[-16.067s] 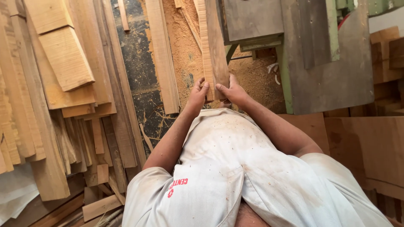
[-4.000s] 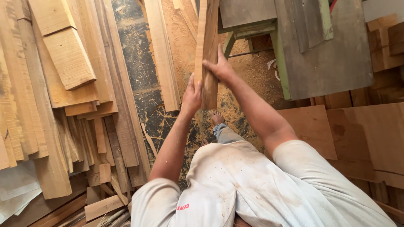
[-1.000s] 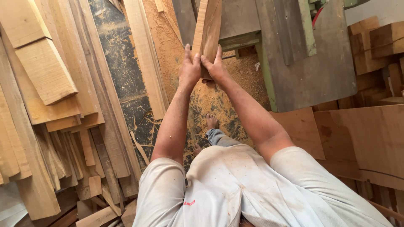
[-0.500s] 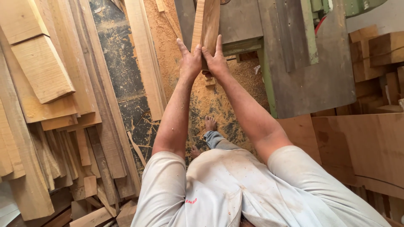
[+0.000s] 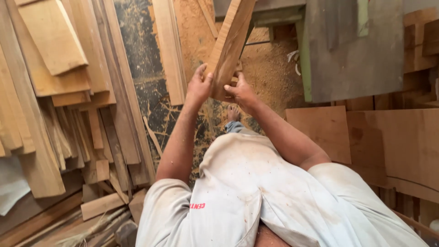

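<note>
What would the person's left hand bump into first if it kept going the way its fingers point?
The left hand already touches the wooden board. Past that, probably the sawdust pile beneath the green machine table, though depth is unclear.

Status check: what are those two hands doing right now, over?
Left hand and right hand both gripping wooden plank near its lower end. Plank tilted, above sawdust pile. Nothing in the way.

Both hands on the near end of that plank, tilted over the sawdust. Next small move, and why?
Probably level it toward the green-framed bench: the wooden plank leans right, and the left hand and right hand have their grip only at its near end, leaving the far end unsupported.
</note>
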